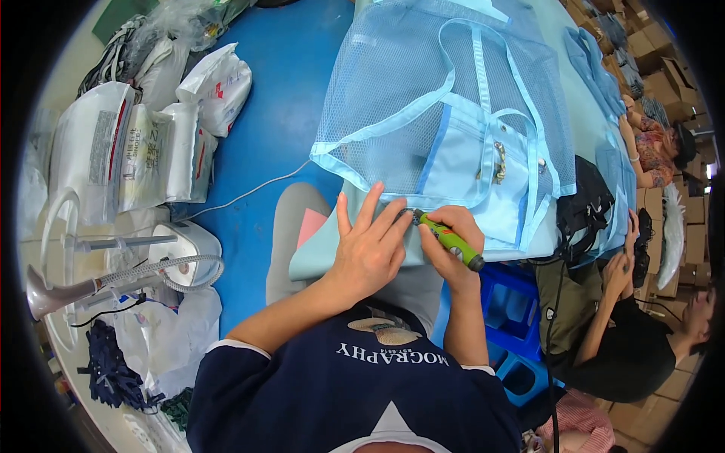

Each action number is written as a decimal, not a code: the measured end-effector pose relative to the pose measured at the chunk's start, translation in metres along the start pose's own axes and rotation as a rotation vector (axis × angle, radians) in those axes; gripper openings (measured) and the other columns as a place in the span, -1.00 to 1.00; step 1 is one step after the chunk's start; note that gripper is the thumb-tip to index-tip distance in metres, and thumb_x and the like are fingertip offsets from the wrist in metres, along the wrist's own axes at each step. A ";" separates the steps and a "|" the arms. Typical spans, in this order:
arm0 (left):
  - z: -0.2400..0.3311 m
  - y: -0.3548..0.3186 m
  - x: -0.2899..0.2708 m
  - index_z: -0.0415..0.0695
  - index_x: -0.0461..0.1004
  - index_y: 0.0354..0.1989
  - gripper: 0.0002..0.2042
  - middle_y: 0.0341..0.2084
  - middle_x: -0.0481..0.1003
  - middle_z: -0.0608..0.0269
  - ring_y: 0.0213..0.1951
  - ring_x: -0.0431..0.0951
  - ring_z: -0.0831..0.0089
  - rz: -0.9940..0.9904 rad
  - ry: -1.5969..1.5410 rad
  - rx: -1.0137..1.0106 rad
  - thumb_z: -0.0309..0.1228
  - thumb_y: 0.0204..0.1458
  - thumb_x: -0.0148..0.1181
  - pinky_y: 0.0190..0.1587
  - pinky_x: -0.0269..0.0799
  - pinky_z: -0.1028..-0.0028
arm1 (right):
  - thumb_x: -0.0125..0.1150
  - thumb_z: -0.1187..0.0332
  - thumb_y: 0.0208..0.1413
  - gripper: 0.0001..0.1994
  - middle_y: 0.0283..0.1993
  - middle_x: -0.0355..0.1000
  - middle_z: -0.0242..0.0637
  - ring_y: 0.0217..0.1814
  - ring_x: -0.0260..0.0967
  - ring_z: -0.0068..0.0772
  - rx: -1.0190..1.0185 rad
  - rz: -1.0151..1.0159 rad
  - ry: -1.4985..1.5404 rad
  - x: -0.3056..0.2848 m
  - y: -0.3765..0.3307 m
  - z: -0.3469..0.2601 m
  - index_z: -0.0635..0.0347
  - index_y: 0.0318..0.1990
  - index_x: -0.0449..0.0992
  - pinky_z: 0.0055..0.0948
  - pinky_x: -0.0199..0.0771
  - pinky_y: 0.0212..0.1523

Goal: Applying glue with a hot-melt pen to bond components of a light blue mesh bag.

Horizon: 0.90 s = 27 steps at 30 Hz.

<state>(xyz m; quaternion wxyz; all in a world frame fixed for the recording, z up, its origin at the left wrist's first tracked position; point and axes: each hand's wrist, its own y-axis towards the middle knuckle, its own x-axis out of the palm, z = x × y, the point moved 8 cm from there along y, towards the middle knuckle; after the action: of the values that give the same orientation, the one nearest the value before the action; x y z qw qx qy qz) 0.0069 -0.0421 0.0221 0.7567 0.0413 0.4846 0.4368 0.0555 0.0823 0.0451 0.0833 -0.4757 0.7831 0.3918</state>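
Observation:
A light-blue mesh bag (385, 79) lies flat on the table, with straps and a blue fabric pocket (461, 151) showing. At its near edge my left hand (368, 253) rests with the fingers stretched out on the bag's border, holding nothing. My right hand (455, 243) is closed around a green, pen-shaped tool (451, 241) with a black rear end. The tool's dark tip meets the bag's near edge beside my left fingertips; whether it touches the fabric I cannot tell. A small metallic and dark patterned item (499, 162) lies over the pocket.
White plastic packages (91, 151) and a white garment steamer (181, 253) stand to the left. A thin cable (249, 192) runs toward the bag. On the right are a black bag (585, 200), blue stools (510, 309) and other people at work (630, 332), with cardboard boxes behind.

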 end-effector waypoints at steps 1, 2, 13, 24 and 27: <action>0.001 0.000 -0.001 -0.15 0.53 -0.11 -0.68 0.00 0.45 0.23 0.26 0.23 0.02 0.006 0.003 0.008 -0.54 -0.11 0.15 0.27 -0.35 -0.21 | 0.36 0.60 -0.21 -0.79 -0.37 0.48 -0.17 -0.33 0.44 -0.23 0.074 0.035 -0.010 -0.003 0.001 0.003 0.29 -0.35 0.51 -0.38 0.44 -0.27; 0.000 0.000 0.000 -0.15 0.53 -0.11 -0.68 0.00 0.45 0.23 0.26 0.23 0.02 0.007 0.003 0.008 -0.54 -0.11 0.15 0.27 -0.35 -0.21 | 0.37 0.58 -0.23 -0.81 -0.41 0.50 -0.19 -0.35 0.45 -0.19 0.146 0.071 -0.020 -0.006 0.001 0.007 0.28 -0.39 0.52 -0.35 0.43 -0.29; -0.002 0.000 0.001 -0.13 0.52 -0.09 -0.67 0.01 0.44 0.24 0.25 0.23 0.04 0.000 0.001 -0.007 -0.54 -0.12 0.15 0.26 -0.34 -0.22 | 0.38 0.52 -0.16 -0.82 -0.39 0.50 -0.21 -0.38 0.44 -0.33 0.518 0.169 0.056 -0.002 -0.020 0.044 0.30 -0.35 0.54 -0.42 0.43 -0.33; -0.002 -0.003 0.003 -0.13 0.52 -0.08 -0.65 0.02 0.43 0.23 0.27 0.21 0.04 -0.007 -0.002 -0.011 -0.53 -0.13 0.15 0.26 -0.33 -0.23 | 0.37 0.53 -0.04 -0.83 -0.30 0.48 -0.26 -0.34 0.41 -0.57 0.514 0.290 0.257 0.002 -0.016 0.036 0.33 -0.28 0.51 -0.59 0.43 -0.36; -0.002 -0.004 0.002 -0.12 0.52 -0.08 -0.65 0.03 0.42 0.24 0.27 0.21 0.04 -0.008 -0.002 -0.012 -0.53 -0.12 0.15 0.26 -0.33 -0.24 | 0.37 0.53 -0.03 -0.81 -0.27 0.49 -0.24 -0.32 0.41 -0.59 0.554 0.263 0.263 0.011 -0.015 0.044 0.33 -0.26 0.50 -0.62 0.44 -0.34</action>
<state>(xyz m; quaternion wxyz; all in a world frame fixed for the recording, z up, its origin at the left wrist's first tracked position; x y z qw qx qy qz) 0.0085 -0.0435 0.0178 0.7592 0.0354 0.4812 0.4368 0.0508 0.1020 0.0018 0.0565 -0.3764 0.9186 0.1066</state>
